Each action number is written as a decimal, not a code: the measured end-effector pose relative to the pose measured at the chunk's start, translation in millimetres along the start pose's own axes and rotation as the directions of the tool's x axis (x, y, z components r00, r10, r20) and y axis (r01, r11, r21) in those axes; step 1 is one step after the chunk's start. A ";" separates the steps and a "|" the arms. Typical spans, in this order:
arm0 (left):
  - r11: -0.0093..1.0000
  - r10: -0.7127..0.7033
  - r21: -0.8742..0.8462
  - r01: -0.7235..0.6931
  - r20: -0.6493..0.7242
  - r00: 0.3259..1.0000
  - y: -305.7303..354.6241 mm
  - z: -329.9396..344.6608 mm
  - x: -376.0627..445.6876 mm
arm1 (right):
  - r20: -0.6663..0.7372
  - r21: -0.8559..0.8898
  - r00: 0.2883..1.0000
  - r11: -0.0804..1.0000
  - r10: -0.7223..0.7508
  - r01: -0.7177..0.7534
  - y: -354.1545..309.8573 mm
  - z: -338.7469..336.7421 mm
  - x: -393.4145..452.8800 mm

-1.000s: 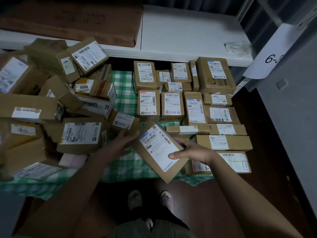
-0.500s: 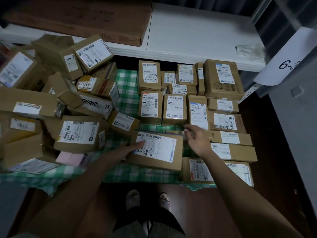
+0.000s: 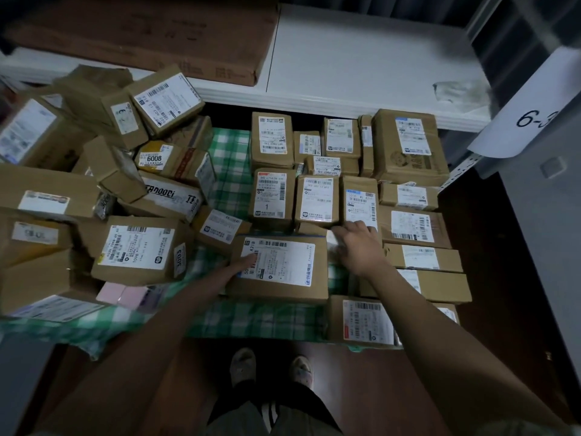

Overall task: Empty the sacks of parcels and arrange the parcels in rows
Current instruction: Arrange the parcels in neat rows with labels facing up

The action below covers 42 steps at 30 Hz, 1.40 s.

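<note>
Head view: parcels (image 3: 317, 202) crowd green-checked cloth (image 3: 231, 158) (white shelf (image 3: 361, 58) behind).

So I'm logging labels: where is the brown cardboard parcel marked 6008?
The brown cardboard parcel marked 6008 sits in the jumbled pile at left of the head view, beside the green checked cloth, below the tilted barcode-labelled box.

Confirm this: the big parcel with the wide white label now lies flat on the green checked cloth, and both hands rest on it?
Not quite. In the head view only the left hand rests on the big parcel; the right hand reaches past it to the smaller parcels behind. It lies flat on the green checked cloth.
</note>
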<state>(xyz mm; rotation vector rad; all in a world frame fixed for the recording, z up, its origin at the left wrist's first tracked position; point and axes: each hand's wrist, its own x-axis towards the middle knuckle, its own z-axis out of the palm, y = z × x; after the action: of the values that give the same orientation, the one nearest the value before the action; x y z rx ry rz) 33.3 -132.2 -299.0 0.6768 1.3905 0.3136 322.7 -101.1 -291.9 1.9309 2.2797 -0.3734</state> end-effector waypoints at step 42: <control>0.976 0.210 0.098 -0.194 -0.189 0.959 4.8 67.2 88.8 | -0.363 0.398 0.921 0.917 0.141 0.017 50.6 -50.1 -10.6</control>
<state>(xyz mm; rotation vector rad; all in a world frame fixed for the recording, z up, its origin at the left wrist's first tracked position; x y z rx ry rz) 114.9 -94.0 -364.6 0.8747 1.5322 0.5022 377.3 -90.0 -246.3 2.4638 2.5235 -0.5216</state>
